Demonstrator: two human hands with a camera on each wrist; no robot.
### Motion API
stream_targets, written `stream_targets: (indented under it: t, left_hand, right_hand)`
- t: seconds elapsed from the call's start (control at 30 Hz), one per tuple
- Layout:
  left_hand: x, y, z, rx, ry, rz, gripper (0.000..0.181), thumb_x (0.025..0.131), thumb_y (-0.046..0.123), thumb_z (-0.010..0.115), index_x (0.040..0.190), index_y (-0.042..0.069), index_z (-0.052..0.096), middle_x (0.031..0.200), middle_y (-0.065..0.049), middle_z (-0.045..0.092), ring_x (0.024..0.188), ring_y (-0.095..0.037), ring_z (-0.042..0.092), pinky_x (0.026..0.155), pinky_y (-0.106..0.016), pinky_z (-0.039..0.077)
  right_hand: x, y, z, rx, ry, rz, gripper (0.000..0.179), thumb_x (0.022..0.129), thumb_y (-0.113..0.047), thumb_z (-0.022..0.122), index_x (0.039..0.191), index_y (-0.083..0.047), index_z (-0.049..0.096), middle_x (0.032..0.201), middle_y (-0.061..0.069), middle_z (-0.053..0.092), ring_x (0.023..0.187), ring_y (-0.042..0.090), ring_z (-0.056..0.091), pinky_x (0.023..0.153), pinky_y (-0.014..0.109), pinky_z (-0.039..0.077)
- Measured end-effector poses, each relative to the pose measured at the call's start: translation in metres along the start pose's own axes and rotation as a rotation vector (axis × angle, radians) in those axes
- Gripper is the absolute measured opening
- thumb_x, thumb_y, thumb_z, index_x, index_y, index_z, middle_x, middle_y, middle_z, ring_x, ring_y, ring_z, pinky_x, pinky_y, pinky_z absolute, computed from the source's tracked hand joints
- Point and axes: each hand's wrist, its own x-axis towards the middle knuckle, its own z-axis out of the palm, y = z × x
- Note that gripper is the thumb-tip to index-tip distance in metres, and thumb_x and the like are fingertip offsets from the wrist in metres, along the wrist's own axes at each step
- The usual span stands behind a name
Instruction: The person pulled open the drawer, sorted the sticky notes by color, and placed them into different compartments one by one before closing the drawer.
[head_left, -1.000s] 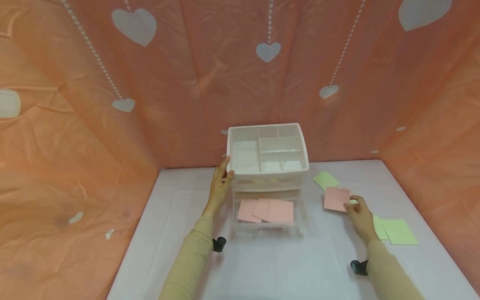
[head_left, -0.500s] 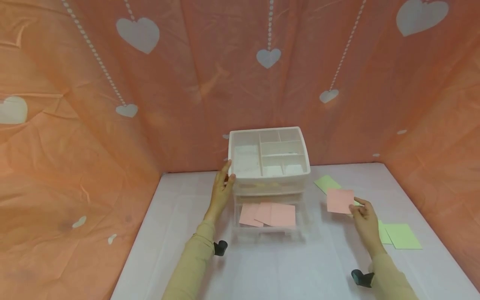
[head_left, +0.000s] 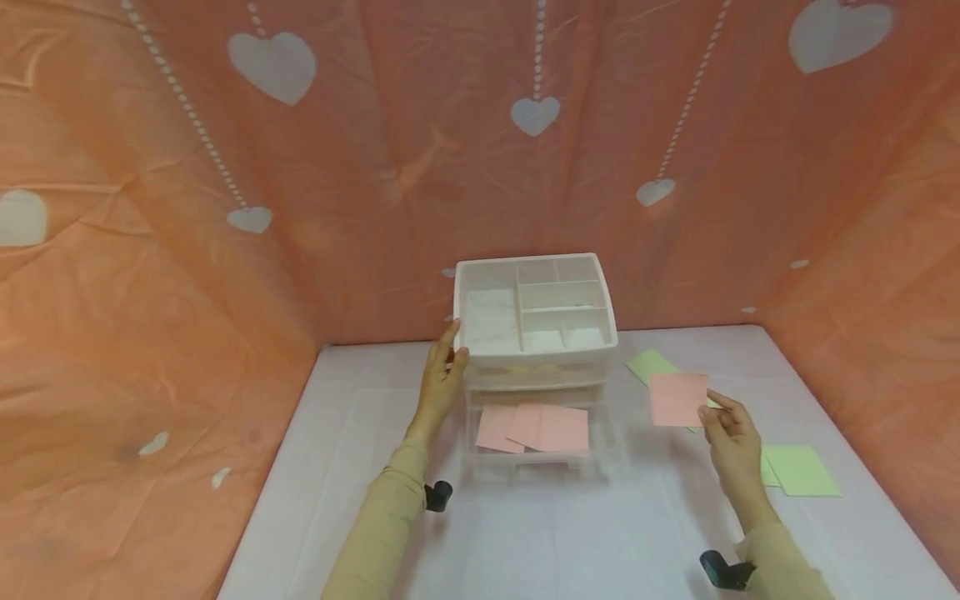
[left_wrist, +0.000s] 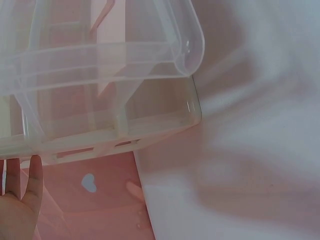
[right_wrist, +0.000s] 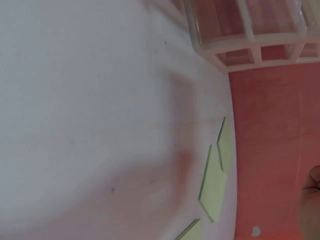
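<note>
A white drawer organizer [head_left: 540, 352] with a compartmented top stands toward the back of the table. Its clear lower drawer [head_left: 491, 459] is pulled out, with several pink paper squares [head_left: 564, 428] lying inside. My left hand [head_left: 437, 385] rests against the organizer's left side, fingers fairly straight; in the left wrist view its fingers [left_wrist: 33, 182] touch the white frame's edge. To the right of the organizer, my right hand [head_left: 737, 446] pinches a pink paper square [head_left: 677, 400] by its right edge, raised above the table. The right wrist view shows only a bit of that hand [right_wrist: 311, 207].
Green paper squares [head_left: 649, 363] lie behind the held square, partly hidden by it. More green squares [head_left: 804, 472] lie right of my right hand. Orange cloth [head_left: 420, 183] with white hearts encloses the white table [head_left: 570, 542] at the back and sides.
My right hand has shifted slightly to the right with the pink square and tilted it a little. My left hand keeps its place on the organizer. The head view has tipped slightly.
</note>
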Motion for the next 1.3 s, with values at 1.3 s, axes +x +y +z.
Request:
stream_targets:
  t: [1.3]
  left_hand:
    - [0.001, -0.002, 0.001, 0.007, 0.011, 0.039, 0.047, 0.096, 0.006, 0.047, 0.142, 0.007, 0.035, 0.099, -0.017, 0.039, 0.091, -0.024, 0.040, 0.087, -0.045, 0.043]
  right_hand:
    - [-0.039, -0.013, 0.088, -0.275, -0.220, -0.093, 0.026, 0.090, -0.021, 0.062, 0.111, -0.006, 0.066, 0.082, -0.019, 0.062, 0.075, -0.006, 0.054, 0.065, 0.015, 0.046]
